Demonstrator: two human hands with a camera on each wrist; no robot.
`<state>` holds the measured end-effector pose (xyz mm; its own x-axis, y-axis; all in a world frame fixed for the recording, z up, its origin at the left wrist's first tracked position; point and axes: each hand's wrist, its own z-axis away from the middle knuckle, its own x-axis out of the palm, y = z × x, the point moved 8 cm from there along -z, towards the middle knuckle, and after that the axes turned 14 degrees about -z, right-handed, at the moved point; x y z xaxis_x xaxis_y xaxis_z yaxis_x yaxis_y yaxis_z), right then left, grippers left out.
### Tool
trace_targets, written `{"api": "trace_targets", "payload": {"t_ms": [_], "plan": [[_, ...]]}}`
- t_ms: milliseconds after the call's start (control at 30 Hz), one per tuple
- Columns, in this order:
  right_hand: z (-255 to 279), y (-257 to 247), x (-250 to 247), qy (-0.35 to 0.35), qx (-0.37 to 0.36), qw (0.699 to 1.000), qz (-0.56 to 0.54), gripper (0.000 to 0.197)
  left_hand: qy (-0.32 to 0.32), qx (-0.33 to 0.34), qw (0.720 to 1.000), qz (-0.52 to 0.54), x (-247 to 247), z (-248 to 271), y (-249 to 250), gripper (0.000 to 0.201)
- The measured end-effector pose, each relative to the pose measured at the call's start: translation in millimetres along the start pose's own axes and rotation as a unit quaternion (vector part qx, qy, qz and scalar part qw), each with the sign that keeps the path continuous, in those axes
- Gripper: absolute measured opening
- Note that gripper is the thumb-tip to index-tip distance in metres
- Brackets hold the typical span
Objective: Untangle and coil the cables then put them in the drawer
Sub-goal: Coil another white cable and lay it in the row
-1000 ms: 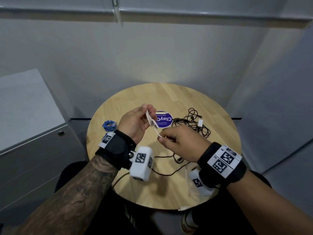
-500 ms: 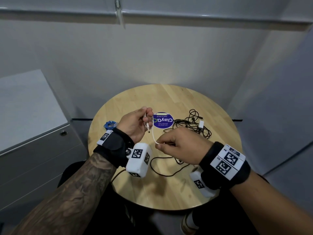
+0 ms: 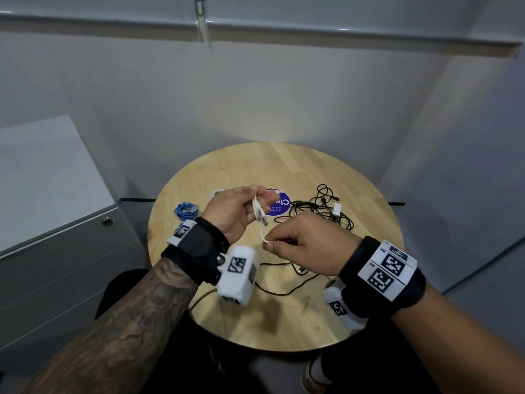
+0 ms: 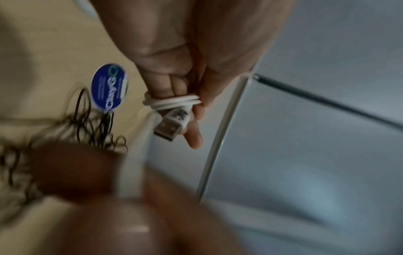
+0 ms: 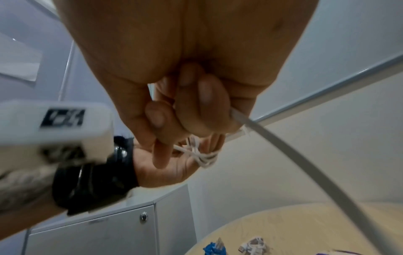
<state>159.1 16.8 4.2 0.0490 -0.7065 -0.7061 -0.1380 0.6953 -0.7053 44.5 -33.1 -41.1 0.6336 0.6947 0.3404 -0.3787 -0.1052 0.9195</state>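
Against the left wall stands the grey drawer cabinet (image 3: 56, 251), drawers shut, keyhole (image 3: 107, 221) on the top front. Beside it, the round wooden desk (image 3: 284, 322) carries everything else.

On the desk, far right: a black cable tangle (image 3: 321, 207), loops crossing, with a small white plug (image 3: 337, 209) lying in it — not yet sorted. One black strand (image 3: 279, 292) trails toward the near edge. A purple round sticker (image 3: 279, 207) sits mid-desk. Far left: a blue cable (image 3: 186, 210), already bundled, and a small white bundle (image 3: 216, 193) just beyond the left hand.

Left hand (image 3: 235, 213), raised over the desk: fingers curled round a white USB cable (image 4: 172, 102), several turns wrapped round two fingers, USB plug (image 4: 172, 123) sticking out past the turns. Grip closed on the coil.

Right hand (image 3: 308, 247), just beside and lower: thumb and forefinger pinch the free run of the same white cable, a short curve linking the two hands. Grip closed on the cable.

Judgement: coiling step on the white cable, mid-wrap; black tangle and the drawer step remain.

Handling: cable looks thin, light, soft, a little springy — turns likely to slacken if the left fingers relax. Hold the coil across its turns, not by the plug; feed the free end under light tension. Black tangle: best taken at a plug end and drawn out loop by loop, not yanked.
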Motion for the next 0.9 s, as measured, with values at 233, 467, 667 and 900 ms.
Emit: {"api": "trace_targets", "payload": {"t_ms": [233, 467, 667, 900], "plan": [[-1, -5, -11, 0.016, -0.006, 1.000, 0.002, 0.029, -0.048, 0.041, 0.985, -0.160, 8, 5, -7, 0.024], [0, -7, -2, -0.005, 0.008, 1.000, -0.002, 0.032, -0.020, 0.007, 0.999, -0.037, 6, 2, -8, 0.024], [1, -6, 1, -0.017, 0.018, 1.000, -0.017, 0.048, -0.005, -0.052, 0.996, 0.066, 9, 3, -16, 0.024], [0, -4, 4, -0.023, 0.017, 0.999, -0.030, 0.048, 0.013, -0.098, 0.991, 0.090, 4, 3, -23, 0.023]]}}
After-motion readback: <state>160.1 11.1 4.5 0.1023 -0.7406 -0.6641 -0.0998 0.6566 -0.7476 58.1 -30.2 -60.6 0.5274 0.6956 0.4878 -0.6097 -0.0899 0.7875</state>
